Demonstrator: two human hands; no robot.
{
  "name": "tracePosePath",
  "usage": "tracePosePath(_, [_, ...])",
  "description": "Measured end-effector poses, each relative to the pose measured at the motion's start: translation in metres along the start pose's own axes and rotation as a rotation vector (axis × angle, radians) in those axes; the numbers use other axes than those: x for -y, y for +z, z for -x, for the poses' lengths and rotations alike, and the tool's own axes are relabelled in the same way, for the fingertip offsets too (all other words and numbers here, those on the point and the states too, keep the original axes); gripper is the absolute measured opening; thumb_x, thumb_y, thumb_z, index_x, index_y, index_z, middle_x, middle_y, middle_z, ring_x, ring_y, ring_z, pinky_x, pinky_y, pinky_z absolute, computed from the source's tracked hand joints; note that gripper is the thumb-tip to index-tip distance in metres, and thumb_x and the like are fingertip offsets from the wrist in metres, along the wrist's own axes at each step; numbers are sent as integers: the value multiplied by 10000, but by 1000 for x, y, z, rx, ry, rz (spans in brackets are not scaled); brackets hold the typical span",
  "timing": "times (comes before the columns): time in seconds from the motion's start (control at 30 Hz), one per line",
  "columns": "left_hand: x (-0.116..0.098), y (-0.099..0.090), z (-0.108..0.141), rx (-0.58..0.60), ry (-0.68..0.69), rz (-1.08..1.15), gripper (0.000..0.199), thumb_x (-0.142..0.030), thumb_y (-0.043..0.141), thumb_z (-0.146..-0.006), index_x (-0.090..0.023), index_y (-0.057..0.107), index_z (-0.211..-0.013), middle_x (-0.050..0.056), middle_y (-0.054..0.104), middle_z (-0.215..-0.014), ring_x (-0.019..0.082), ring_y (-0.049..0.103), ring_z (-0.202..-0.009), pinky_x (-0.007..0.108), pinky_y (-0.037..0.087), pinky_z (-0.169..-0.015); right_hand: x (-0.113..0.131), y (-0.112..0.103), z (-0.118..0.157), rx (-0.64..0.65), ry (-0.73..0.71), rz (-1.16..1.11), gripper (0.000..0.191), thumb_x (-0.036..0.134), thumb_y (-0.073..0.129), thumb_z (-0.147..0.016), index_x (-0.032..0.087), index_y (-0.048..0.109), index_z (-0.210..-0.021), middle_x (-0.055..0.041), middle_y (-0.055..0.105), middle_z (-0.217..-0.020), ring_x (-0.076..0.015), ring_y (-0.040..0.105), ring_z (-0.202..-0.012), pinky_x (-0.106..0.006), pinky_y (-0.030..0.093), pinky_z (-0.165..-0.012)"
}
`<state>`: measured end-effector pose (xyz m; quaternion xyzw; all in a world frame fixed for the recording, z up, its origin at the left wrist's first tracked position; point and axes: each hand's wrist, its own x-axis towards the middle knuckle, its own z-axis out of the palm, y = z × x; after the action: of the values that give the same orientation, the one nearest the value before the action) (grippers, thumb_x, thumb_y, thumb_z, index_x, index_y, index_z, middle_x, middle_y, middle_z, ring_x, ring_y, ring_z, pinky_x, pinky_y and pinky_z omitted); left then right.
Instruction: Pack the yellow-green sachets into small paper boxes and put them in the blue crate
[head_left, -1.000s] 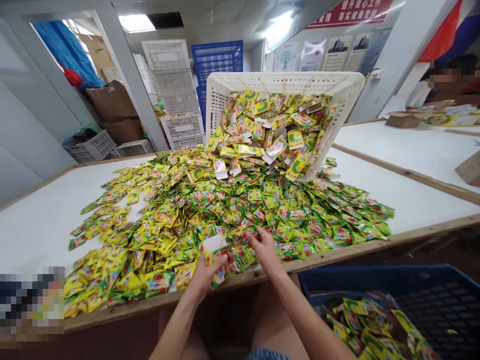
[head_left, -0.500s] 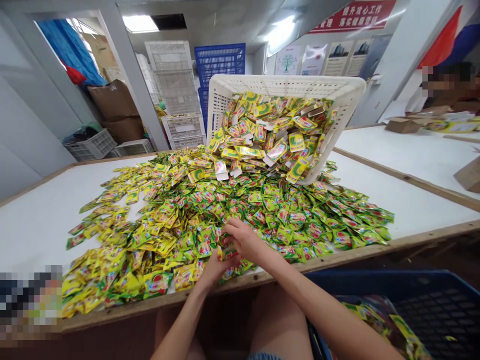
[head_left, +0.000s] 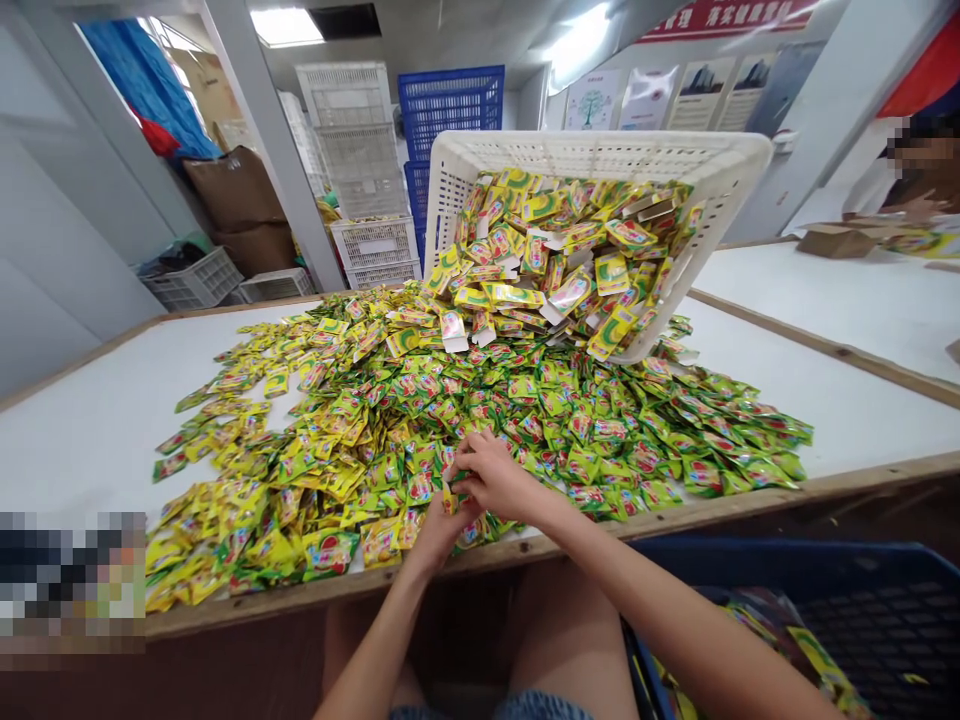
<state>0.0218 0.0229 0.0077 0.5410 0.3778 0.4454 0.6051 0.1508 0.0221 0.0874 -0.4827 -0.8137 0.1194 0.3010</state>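
We see the two bare hands meeting near the front of the white-topped, wood-edged table (head_left: 765, 355), where a second ago they were apart. Then, the left hand (head_left: 437, 532) showed us a small yellow-and-green cardboard box (head_left: 448, 501) with its white flap up, while the right hand (head_left: 493, 475) was at a packet in the heap of shiny green and yellow foil sachets (head_left: 600, 440). Now the box is mostly covered, pinched between the left thumb and fingers, just beside the nearest sachets. The right fingers are bunched against its upper end; whether they pinch a sachet we cannot tell, since they hide the spot. We judge that the work has passed from picking at the heap to the box itself. Behind, the tilted white perforated plastic crate (head_left: 600, 147) of similar boxes looks undisturbed to us
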Motion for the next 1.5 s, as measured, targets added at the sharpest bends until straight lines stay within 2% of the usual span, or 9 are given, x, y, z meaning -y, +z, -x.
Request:
tracePosePath(0.17, [8, -3, 0, -77, -12, 25, 373, -272, 694, -612, -142, 609, -951, 59, 670, -935, 214, 595, -894, 313, 449, -804, 6, 13, 2, -142, 75, -60, 128, 96, 664, -707, 213, 666, -760, -21, 492, -852, -184, 404, -865, -338, 336, -770])
tracePosePath(0.5, [5, -4, 3, -108, -35, 32, 392, -307, 703, -613, -134, 601, -949, 73, 673, -953, 203, 618, -861, 286, 475, -748, 6, 16, 13, -196, 167, -6, 146, 240, 670, -732, 201, 607, -858, -45, 524, -989, -212, 416, -939, -363, 348, -821])
tracePosePath(0.63, [2, -3, 2, -85, 24, -4, 375, -278, 692, -617, -130, 616, -953, 64, 682, -917, 201, 624, -817, 286, 476, -724, 5, 12, 15, -122, 147, 133, 119, 310, 656, -748, 193, 648, -771, -60, 540, -1008, -230, 401, -973, -371, 328, -833])
tracePosePath(0.8, [7, -6, 0, -86, 82, -44, 358, -299, 676, -650, -112, 614, -949, 82, 685, -913, 216, 620, -840, 295, 472, -742, 6, 12, 12, 58, 131, 175, 287, 384, 544, -824, 185, 680, -668, -74, 552, -854, -220, 423, -918, -374, 324, -840])
tracePosePath(0.93, [9, -10, -2, -118, 91, -47, 421, -399, 668, -667, -121, 607, -976, 86, 679, -939, 217, 615, -859, 289, 470, -746, 4, 18, 24, -33, 126, -41, 115, 250, 543, -824, 191, 630, -871, -53, 558, -920, -195, 473, -919, -362, 349, -846])
tracePosePath(1.03, [5, -9, -3, -22, 65, -22, 491, -416, 674, -668, -144, 563, -1061, 83, 657, -1010, 213, 601, -921, 295, 456, -806, -2, 29, 39, -207, 198, -365, 259, 184, 530, -814, 206, 494, -1070, -52, 564, -1015, -174, 522, -928, -331, 400, -828])
tracePosePath(1.2, [-7, 0, 4, 24, 68, -62, 593, -333, 690, -679, -198, 397, -1176, 93, 596, -1120, 193, 578, -1001, 312, 424, -883, -11, 48, 53, -389, 291, -693, 185, 201, 472, -840, 206, 436, -1021, -53, 594, -948, -169, 576, -881, -303, 457, -776])
tracePosePath(1.33, [-8, 1, 16, -108, 171, -82, 477, -312, 616, -751, -229, 362, -1146, 67, 601, -1045, 178, 606, -926, 311, 454, -826, -17, 54, 53, -428, 327, -693, 136, 216, 513, -820, 196, 489, -952, -33, 599, -863, -163, 581, -798, -279, 460, -724])
tracePosePath(1.5, [-1, -12, 19, -51, 129, -130, 243, -315, 598, -765, -193, 506, -953, 14, 616, -810, 163, 602, -758, 259, 463, -703, -18, 48, 50, -327, 261, -584, 133, 208, 469, -851, 185, 592, -896, -31, 616, -829, -163, 572, -791, -280, 440, -739])
